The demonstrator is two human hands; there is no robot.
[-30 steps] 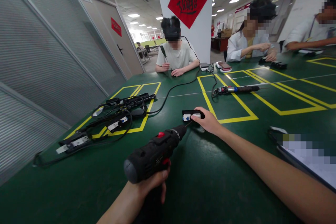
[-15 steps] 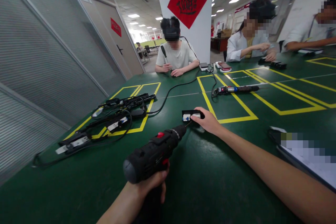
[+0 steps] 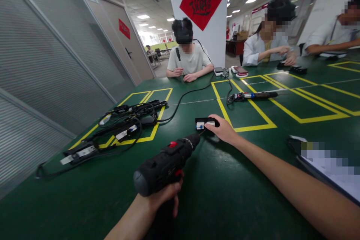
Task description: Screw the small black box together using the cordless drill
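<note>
My left hand (image 3: 164,196) is wrapped around the grip of a black cordless drill (image 3: 160,167) with red accents. The drill tilts up and away from me, and its thin bit ends at a small black-and-white block (image 3: 200,125). Whether the bit touches the block I cannot tell. Thumb and fingers of my right hand (image 3: 223,129) pinch that block by its right end, low at the green table (image 3: 239,191). The block shows a white front with blue spots inside a black surround; its right part is covered by my fingers.
Black cabled devices (image 3: 131,120) lie left inside yellow tape outlines. A pen-shaped electric tool (image 3: 254,95) with a cord rests beyond my right hand. A clipboard with paper (image 3: 329,168) is at right. Across the table, a person (image 3: 189,58) holds a dark-handled tool; others sit farther right.
The drill has shifted very slightly to the right, while my right hand and the block stay in place. Opposite, the person's dark-handled tool has moved a little to a more upright angle.
</note>
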